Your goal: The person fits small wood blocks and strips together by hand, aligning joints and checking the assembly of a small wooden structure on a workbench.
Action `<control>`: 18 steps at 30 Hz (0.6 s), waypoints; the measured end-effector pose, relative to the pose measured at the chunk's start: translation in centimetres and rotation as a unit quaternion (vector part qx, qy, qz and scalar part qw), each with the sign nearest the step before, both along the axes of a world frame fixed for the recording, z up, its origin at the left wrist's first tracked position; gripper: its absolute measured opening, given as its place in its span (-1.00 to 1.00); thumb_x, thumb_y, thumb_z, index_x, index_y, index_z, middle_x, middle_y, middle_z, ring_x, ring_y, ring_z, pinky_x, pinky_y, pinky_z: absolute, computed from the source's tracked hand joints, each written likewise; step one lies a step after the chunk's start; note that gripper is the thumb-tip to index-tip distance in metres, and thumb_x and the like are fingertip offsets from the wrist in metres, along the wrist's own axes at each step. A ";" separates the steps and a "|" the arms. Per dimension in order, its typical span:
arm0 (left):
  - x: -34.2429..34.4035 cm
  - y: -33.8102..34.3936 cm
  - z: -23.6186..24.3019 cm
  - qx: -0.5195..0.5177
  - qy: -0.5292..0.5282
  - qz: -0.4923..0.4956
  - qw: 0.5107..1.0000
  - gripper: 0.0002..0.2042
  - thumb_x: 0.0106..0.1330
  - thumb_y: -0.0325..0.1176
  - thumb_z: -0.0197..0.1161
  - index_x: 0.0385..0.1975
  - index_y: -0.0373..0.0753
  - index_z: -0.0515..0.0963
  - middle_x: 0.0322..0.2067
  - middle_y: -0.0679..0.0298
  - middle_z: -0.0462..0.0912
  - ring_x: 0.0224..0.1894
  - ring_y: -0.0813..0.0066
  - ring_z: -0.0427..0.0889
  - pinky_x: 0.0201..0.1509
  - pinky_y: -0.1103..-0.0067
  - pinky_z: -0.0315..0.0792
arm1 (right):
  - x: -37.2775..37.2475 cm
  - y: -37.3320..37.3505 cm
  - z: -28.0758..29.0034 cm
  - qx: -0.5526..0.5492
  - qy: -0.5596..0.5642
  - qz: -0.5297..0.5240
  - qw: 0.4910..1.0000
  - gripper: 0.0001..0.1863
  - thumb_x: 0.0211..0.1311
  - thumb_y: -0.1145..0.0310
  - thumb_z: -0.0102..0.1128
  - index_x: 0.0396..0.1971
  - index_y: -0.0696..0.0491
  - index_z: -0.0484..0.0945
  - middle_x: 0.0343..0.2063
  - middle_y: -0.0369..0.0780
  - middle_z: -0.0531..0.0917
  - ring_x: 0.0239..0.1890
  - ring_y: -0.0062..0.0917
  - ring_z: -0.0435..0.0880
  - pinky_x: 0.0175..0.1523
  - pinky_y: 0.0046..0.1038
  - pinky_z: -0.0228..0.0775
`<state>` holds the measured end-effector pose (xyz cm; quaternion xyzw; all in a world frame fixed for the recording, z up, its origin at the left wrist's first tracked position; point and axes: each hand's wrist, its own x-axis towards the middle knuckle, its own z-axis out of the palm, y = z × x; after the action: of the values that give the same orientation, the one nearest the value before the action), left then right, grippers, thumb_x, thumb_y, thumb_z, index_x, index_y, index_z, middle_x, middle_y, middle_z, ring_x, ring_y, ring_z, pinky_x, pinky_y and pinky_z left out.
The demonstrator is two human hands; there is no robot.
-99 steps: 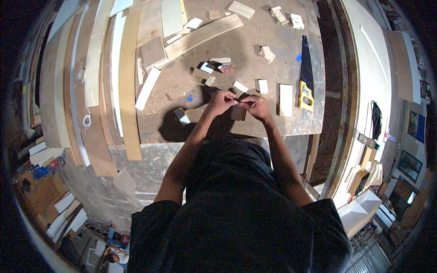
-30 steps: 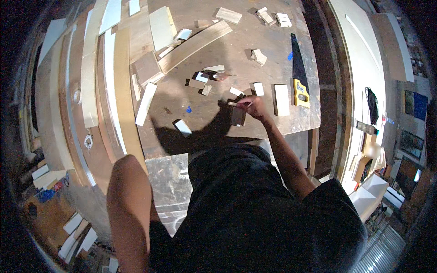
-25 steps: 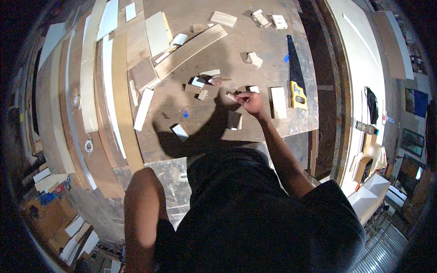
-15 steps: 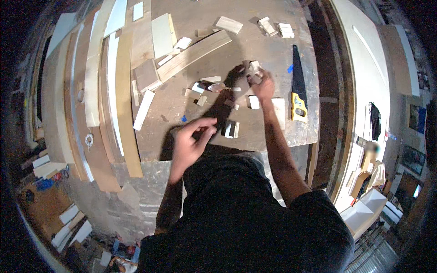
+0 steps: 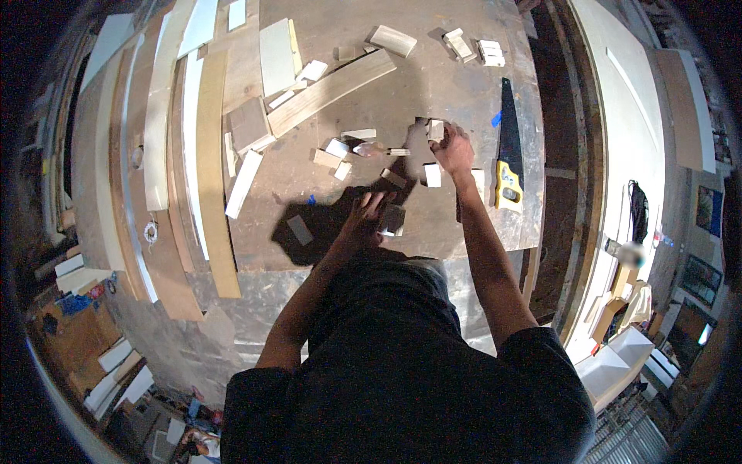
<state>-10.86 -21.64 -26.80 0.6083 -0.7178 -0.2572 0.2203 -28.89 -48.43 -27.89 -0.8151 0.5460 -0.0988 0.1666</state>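
Note:
My right hand [image 5: 454, 151] has its fingers closed at the right side of a small pale wooden block [image 5: 436, 130]. A white-faced block [image 5: 432, 175] lies just nearer than that hand, and a flat piece [image 5: 478, 184] is partly covered by my right forearm. My left hand [image 5: 362, 221], in shadow, curls round the left side of a block [image 5: 393, 217] close to the table's front edge; its grip is partly hidden. Between the hands lies another small block [image 5: 393, 178]. To the left, a lone block [image 5: 299, 230] rests in my shadow.
A yellow-handled handsaw [image 5: 508, 182] lies at the right of the worktable [image 5: 332, 174]. Several offcuts surround a long plank [image 5: 332, 93] at the back left. Long boards [image 5: 211, 170] run along the left side. Stacked small pieces [image 5: 491, 53] sit at the far right.
My left hand has moved right to the block near the front edge, uncovering a block at the left. My right hand has shifted slightly nearer and to the right.

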 end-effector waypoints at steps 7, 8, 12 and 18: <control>0.1 -0.3 -1.4 -0.004 0.015 0.034 0.999 -0.13 -0.27 -0.25 0.56 0.20 -0.25 0.38 0.15 0.01 0.38 0.20 -0.02 0.39 0.29 0.18 0.30 | -0.3 3.2 2.7 -0.024 -0.086 -0.010 0.996 -0.25 -0.05 0.22 0.54 0.23 -0.02 0.47 0.03 -0.07 0.61 0.14 -0.07 0.52 0.19 -0.11 0.44; 0.5 -1.0 1.3 0.076 0.080 0.065 0.992 -0.17 -0.25 -0.25 0.57 0.17 -0.24 0.41 0.13 0.01 0.38 0.19 0.00 0.41 0.29 0.19 0.30 | -0.5 3.9 3.3 -0.045 -0.118 -0.029 0.992 -0.25 -0.06 0.21 0.55 0.22 -0.01 0.49 0.05 -0.04 0.61 0.16 -0.06 0.51 0.20 -0.10 0.42; 1.9 -1.0 4.2 0.000 0.242 0.116 0.963 -0.20 -0.23 -0.23 0.62 0.13 -0.24 0.42 0.00 0.03 0.46 0.08 0.01 0.48 0.23 0.25 0.37 | -1.4 7.6 5.8 0.231 -0.255 -0.107 0.933 -0.51 0.19 0.37 0.44 0.12 0.11 0.55 -0.04 -0.12 0.67 0.03 -0.42 0.66 0.07 -0.39 0.53; 4.1 -0.6 10.1 0.019 0.353 0.172 0.919 -0.18 -0.14 -0.25 0.62 0.21 -0.25 0.39 0.06 0.16 0.53 0.06 0.34 0.57 0.10 0.43 0.47 | -2.4 11.7 9.1 0.480 -0.361 0.042 0.799 -0.48 0.17 0.46 0.46 0.16 0.09 0.54 0.01 -0.22 0.65 -0.06 -0.60 0.64 0.01 -0.51 0.54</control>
<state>-6.77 -22.24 -16.65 0.5961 -0.4727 -0.4270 0.4887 -31.27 -36.78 -18.77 -0.5582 0.3892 -0.1040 0.7253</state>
